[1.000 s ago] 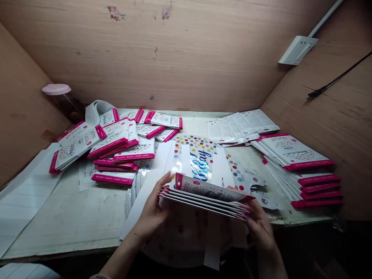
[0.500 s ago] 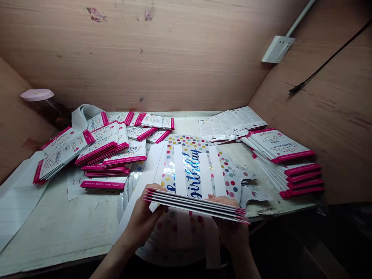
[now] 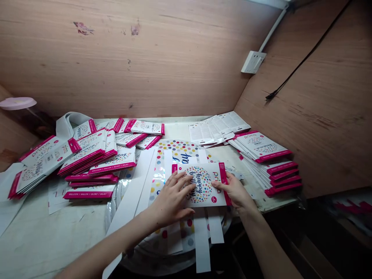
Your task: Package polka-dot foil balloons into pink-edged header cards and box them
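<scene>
A pink-and-white balloon packet (image 3: 205, 195), printed with a dotted circle, lies face up in front of me. My right hand (image 3: 234, 190) grips its right end, thumb on top and fingers underneath. Across its left part my left hand (image 3: 174, 193) rests flat with the fingers spread. Whether other packets are stacked beneath it I cannot tell. Under the hands is a pile of flat dotted foil balloons (image 3: 174, 146) with blue lettering. White paper strips (image 3: 202, 248) lie over the top balloon, some hanging past the front edge.
Several packets (image 3: 87, 149) lie in loose piles at the left. A fanned stack of packets (image 3: 270, 149) stands at the right, with printed white sheets (image 3: 217, 128) behind it. A pink-lidded jar (image 3: 29, 112) is at the far left. Wooden panels (image 3: 145, 58) enclose the table (image 3: 78, 232).
The bundle of packets was held edge-on between both hands; now a packet lies face up. My left hand has moved onto its face, and the right hand grips its end. The view has shifted.
</scene>
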{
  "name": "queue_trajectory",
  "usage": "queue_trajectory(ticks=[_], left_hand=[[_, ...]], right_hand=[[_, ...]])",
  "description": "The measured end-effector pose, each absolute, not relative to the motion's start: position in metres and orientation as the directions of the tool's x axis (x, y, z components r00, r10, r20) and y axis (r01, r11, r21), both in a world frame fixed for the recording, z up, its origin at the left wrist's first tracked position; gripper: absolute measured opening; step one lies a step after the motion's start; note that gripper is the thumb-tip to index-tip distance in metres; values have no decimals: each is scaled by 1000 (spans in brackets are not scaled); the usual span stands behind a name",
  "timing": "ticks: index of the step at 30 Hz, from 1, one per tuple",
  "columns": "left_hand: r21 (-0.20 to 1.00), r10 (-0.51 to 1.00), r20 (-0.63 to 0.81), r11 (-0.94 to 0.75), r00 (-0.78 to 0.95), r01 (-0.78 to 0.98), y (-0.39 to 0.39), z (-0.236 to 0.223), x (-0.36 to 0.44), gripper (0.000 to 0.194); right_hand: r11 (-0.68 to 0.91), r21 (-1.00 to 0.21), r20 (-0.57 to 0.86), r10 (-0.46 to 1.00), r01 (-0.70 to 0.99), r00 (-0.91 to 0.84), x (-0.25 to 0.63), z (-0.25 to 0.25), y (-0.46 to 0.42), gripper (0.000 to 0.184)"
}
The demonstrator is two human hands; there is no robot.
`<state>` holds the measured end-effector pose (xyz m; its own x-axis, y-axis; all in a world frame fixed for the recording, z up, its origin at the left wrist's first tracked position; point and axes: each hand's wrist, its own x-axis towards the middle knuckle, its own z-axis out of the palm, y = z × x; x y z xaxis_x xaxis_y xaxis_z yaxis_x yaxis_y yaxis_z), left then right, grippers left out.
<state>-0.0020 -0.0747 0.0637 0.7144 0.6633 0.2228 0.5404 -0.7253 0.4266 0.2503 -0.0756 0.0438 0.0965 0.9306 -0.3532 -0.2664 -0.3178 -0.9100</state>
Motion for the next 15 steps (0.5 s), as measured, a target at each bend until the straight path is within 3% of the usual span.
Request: queue_trajectory(ticks=[11, 13, 15], left_hand=[[355, 539, 157, -813, 828, 461, -59, 52, 25, 77], [345, 530, 157, -820, 833, 457, -56, 41, 31, 76], [327, 522, 167, -830, 836, 453, -54, 28, 34, 72]], right_hand=[[-403, -895, -427, 898, -190, 108, 280, 34, -69, 60], [-397, -916, -401, 901, -57, 165, 281, 27, -71, 57], [-361, -893, -278, 912, 269, 303, 282, 23, -76, 50]])
